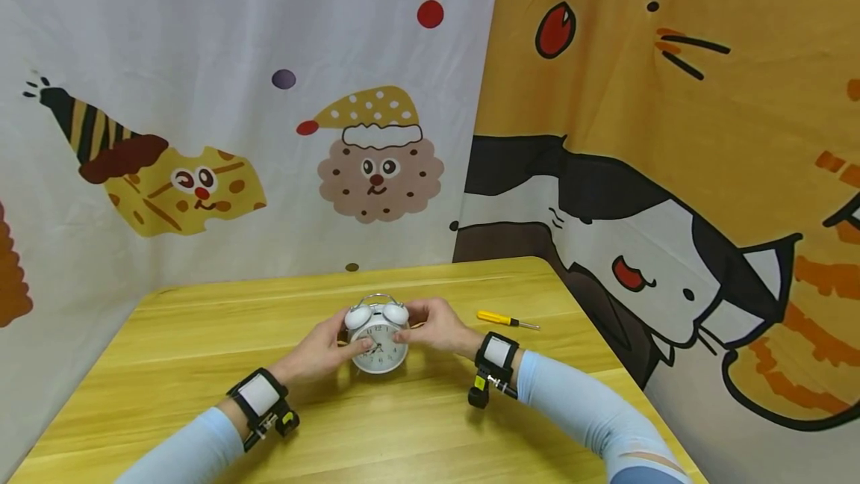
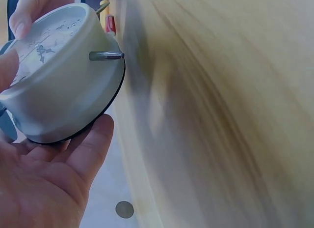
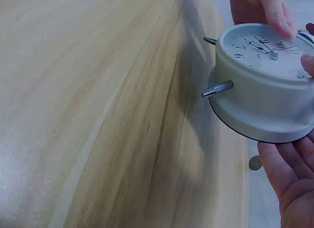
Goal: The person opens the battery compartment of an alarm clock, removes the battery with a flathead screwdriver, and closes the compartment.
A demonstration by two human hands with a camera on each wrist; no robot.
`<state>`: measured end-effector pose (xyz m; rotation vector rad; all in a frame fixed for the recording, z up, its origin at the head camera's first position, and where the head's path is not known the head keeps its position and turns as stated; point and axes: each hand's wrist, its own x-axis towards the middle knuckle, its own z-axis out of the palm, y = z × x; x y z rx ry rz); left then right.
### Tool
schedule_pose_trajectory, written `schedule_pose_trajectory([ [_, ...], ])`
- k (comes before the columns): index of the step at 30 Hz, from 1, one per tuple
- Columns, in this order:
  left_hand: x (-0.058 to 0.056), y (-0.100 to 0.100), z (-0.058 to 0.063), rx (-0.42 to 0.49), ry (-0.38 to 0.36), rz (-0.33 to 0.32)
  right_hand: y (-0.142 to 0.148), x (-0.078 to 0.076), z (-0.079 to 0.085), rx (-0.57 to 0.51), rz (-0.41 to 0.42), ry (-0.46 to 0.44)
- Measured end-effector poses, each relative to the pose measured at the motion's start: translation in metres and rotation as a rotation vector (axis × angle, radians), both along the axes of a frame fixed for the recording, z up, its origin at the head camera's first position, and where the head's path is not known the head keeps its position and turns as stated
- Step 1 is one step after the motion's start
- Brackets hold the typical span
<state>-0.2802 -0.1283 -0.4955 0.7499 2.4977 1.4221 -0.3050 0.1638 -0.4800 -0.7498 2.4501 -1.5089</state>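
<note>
A white twin-bell alarm clock is held between both hands above the table, its dial facing the head camera. My left hand grips its left side, thumb on the dial's edge and fingers behind the case. On the other side my right hand holds it likewise, thumb at the dial's rim. Two short metal feet stick out of the case in the left wrist view. The right wrist view shows the dial with numerals and hands, while fingers support the back, which is hidden.
On the wooden table, right of the hands, lies a screwdriver with a yellow handle. A printed curtain hangs behind the table's far edge, and another cartoon cloth runs along the right side.
</note>
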Motion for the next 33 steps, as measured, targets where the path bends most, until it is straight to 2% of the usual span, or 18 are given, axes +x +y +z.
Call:
schedule_pose_trajectory([
  [11, -0.002, 0.003, -0.002, 0.067, -0.067, 0.021, 0.003, -0.002, -0.003, -0.022, -0.028, -0.039],
  [14, -0.002, 0.004, -0.002, 0.084, -0.072, 0.015, 0.004, -0.003, -0.004, -0.028, -0.035, -0.058],
  [20, 0.000, 0.006, -0.003, 0.127, -0.129, 0.005, 0.005, -0.001, -0.005, -0.025, -0.037, -0.102],
  [33, 0.002, 0.009, -0.006, 0.137, -0.199, 0.019, 0.009, -0.002, -0.011, -0.036, -0.049, -0.196],
])
